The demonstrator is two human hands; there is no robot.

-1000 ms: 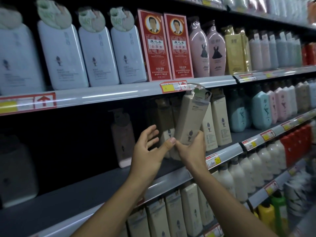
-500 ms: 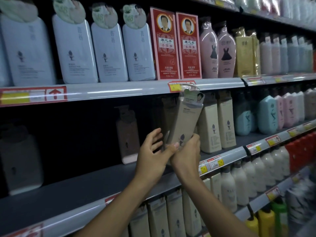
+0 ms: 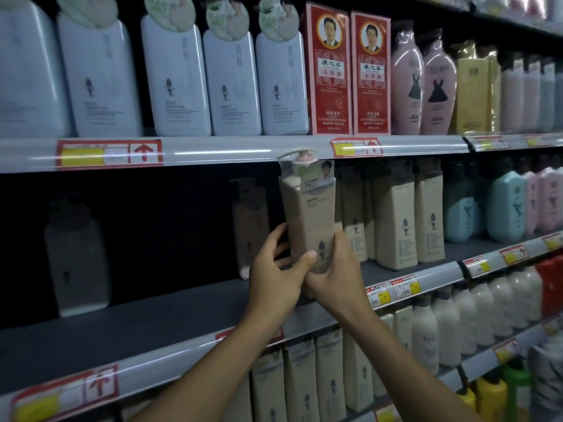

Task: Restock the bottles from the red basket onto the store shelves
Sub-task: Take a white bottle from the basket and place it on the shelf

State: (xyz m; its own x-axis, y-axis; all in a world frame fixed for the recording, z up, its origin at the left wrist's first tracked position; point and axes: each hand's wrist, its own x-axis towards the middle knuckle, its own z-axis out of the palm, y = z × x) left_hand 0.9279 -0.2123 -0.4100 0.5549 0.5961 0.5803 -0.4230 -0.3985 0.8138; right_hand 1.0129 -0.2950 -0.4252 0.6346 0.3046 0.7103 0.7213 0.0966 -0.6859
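Observation:
A tall beige pump bottle (image 3: 307,208) stands almost upright at the front of the middle shelf (image 3: 170,318), its wrapped pump just under the upper shelf rail. My left hand (image 3: 275,278) grips its lower left side, thumb across the front. My right hand (image 3: 338,275) wraps its lower right side and base. Matching beige bottles (image 3: 396,214) stand in a row just to its right. The red basket is out of view.
A dim bottle (image 3: 249,226) stands deeper on the shelf behind my left hand, another (image 3: 76,254) far left. White bottles and red boxes (image 3: 330,74) fill the upper shelf. Blue and pink bottles (image 3: 502,208) stand to the right. More bottles line the lower shelves.
The beige bottle has swung from tilted to nearly upright and shifted left. My left hand, earlier only touching it with spread fingers, now grips it. The view has moved closer.

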